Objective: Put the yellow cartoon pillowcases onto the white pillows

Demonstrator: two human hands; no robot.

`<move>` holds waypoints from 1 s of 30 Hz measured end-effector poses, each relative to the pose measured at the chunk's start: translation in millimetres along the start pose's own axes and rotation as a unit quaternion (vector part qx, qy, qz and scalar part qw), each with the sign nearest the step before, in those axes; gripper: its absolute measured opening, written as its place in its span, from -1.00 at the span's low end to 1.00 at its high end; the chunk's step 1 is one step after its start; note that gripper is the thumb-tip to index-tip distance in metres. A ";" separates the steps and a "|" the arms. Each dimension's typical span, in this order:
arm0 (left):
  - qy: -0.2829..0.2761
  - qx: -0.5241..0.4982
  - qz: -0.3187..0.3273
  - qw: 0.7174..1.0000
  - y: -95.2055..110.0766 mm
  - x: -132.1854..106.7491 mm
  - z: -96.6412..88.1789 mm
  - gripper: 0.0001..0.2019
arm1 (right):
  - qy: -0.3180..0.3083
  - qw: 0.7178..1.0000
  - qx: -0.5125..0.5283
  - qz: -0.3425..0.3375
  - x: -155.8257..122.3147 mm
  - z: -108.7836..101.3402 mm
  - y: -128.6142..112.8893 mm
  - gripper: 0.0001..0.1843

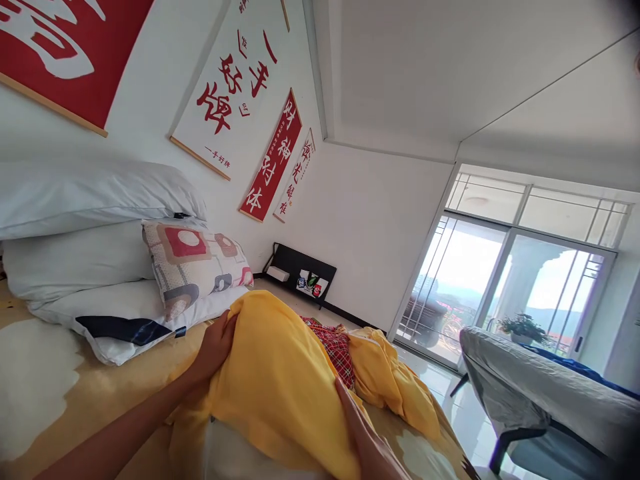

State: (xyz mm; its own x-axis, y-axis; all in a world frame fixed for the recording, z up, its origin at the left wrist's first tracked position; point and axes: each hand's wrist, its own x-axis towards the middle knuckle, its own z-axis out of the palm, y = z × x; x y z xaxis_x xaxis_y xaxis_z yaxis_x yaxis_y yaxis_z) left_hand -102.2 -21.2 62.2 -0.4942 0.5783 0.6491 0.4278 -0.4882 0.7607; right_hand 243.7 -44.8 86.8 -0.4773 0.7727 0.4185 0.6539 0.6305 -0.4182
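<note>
In front of me a yellow pillowcase (280,367) is raised above the bed, bulging over something white (250,453) that looks like a pillow and shows below its lower edge. My left hand (216,350) grips the cloth at its upper left side, fingers curled into the fabric. Along the right side, my right hand (367,437) holds the pillowcase, its fingers lying lengthwise against the cloth and partly hidden. Just beyond lie a red plaid cloth (334,347) and another crumpled yellow cloth (393,377) on the bed.
White pillows (90,200) are stacked on the left, with a patterned cushion (197,263) leaning against them. The tan bedsheet (120,407) spreads beneath. A black rack (303,273) stands by the far wall. At right are a covered chair (520,380) and sliding glass doors (500,280).
</note>
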 end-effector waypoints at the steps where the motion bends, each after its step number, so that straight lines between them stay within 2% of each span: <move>1: 0.003 -0.005 -0.009 1.000 -2.8 -0.1 1.3 -0.56 | -0.015 0.999 0.030 0.031 -4.6 4.5 16.1 0.15; 3: -0.003 -0.019 -0.025 0.999 -2.9 -2.0 6.9 -0.54 | -0.046 0.990 0.105 0.077 -9.9 12.1 39.2 -0.01; 5: -0.016 -0.031 -0.030 0.999 3.9 -2.8 13.2 -0.55 | -0.067 0.983 0.145 0.084 -9.7 12.9 48.4 -0.31; 7: -0.023 -0.037 -0.019 0.999 15.6 0.2 16.3 -0.58 | -0.052 0.992 0.086 0.080 -3.8 0.3 46.5 -0.61; 9: -0.008 -0.030 -0.001 1.000 30.3 7.3 14.3 -0.61 | -0.001 0.994 -0.058 0.097 7.8 -28.8 37.9 -0.68; 11: 0.009 -0.015 0.013 1.000 46.4 16.6 8.8 -0.61 | 0.049 0.968 -0.208 0.129 23.1 -70.5 25.5 -0.65; 13: 0.008 0.006 0.027 1.000 62.7 27.0 3.4 -0.60 | 0.056 0.936 -0.313 0.153 39.7 -114.9 10.6 -0.66; 15: -0.022 0.059 0.042 0.997 77.7 39.3 2.2 -0.60 | 0.039 0.907 -0.381 0.172 56.9 -150.9 -5.1 -0.70; 17: -0.064 0.170 0.044 0.982 88.4 54.3 7.6 -0.61 | 0.038 0.880 -0.430 0.196 75.1 -171.0 -17.5 -0.76; 19: -0.098 0.276 0.034 0.955 89.9 69.4 19.4 -0.59 | 0.076 0.854 -0.473 0.203 92.7 -172.9 -23.0 -0.76; 22: -0.144 0.339 0.004 0.930 71.6 79.1 38.3 -0.55 | 0.135 0.836 -0.505 0.168 104.7 -147.2 -20.3 -0.62; 24: -0.203 0.343 -0.008 0.917 52.4 70.4 44.6 -0.62 | 0.131 0.857 -0.477 0.142 95.9 -114.4 -17.2 -0.49; 26: -0.259 0.344 -0.007 0.902 35.5 49.1 47.5 -0.71 | 0.103 0.896 -0.418 0.110 76.2 -68.6 -14.2 -0.43; 28: -0.314 0.332 0.031 0.889 25.9 18.5 52.7 -0.58 | 0.062 0.927 -0.363 0.073 54.6 -12.4 -8.9 -0.47; 30: -0.410 0.298 0.108 0.855 23.6 -15.2 62.4 -0.49 | -0.028 0.946 -0.318 0.061 40.0 42.7 -0.5 -0.45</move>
State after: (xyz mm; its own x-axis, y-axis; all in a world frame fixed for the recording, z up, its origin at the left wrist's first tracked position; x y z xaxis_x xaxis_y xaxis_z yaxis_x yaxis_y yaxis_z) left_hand -37.4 -0.7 69.9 0.2378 0.8999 0.3655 0.8727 -0.3632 0.3264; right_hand 199.2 -11.1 69.3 -0.3939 0.8511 0.3470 0.9186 0.3779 0.1159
